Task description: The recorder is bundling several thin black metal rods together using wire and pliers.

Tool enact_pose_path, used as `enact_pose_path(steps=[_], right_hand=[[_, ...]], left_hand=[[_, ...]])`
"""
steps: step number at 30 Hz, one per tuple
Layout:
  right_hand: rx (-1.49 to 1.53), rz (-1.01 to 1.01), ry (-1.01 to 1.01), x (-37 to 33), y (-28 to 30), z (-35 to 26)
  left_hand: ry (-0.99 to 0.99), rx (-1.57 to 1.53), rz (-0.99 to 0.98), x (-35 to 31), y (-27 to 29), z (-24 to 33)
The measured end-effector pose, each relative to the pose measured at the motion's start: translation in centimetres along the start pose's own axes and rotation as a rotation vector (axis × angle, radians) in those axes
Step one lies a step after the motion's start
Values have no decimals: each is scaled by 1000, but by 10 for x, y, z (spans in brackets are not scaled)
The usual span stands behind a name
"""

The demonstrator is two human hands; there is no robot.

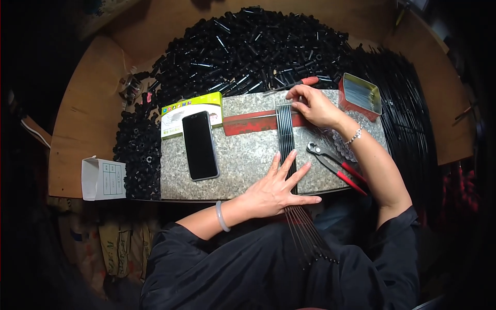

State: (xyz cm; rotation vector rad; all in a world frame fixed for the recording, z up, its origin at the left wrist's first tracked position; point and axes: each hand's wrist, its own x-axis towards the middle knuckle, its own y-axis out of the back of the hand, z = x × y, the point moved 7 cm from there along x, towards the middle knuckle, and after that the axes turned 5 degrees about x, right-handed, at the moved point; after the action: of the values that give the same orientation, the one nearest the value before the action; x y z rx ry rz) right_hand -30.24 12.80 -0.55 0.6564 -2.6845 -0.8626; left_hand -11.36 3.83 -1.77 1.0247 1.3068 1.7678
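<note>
A row of thin black rods (285, 135) lies side by side across a speckled grey slab (243, 160). Their near ends fan out over my lap and are tipped with small dark knobs. My left hand (276, 188) presses flat on the rods at the slab's near edge, fingers spread. At their far ends, my right hand (315, 106) has thumb and fingertips drawn together; anything pinched there is too small to make out. Under the rods runs a worn red metal strip (250, 124). Red-handled pincers (336, 166) rest to the right of the rods.
Black tubular parts (248, 49) are heaped behind the slab. Long black rods (408, 113) fill the right side, beside a tin of thin pieces (360, 98). A red-handled screwdriver (309, 81) lies at the back. Leftward are a phone (200, 147), a green-white box (173, 116) and a white carton (103, 178).
</note>
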Motion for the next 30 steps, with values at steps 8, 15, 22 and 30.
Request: enact_pose_path(steps=[8,15,22,30], right_hand=[[-47,-73,91,4,-4,1],[-54,-67,59,8,-11,-8],[-38,571,559,-4,36,-136],[-656,504,371,-49,116,-80]], left_hand=[[18,-24,-11,-1,0,1],[21,4,-25,0,2,-1],[55,18,-78,2,1,1],[5,113,-73,14,-1,17]])
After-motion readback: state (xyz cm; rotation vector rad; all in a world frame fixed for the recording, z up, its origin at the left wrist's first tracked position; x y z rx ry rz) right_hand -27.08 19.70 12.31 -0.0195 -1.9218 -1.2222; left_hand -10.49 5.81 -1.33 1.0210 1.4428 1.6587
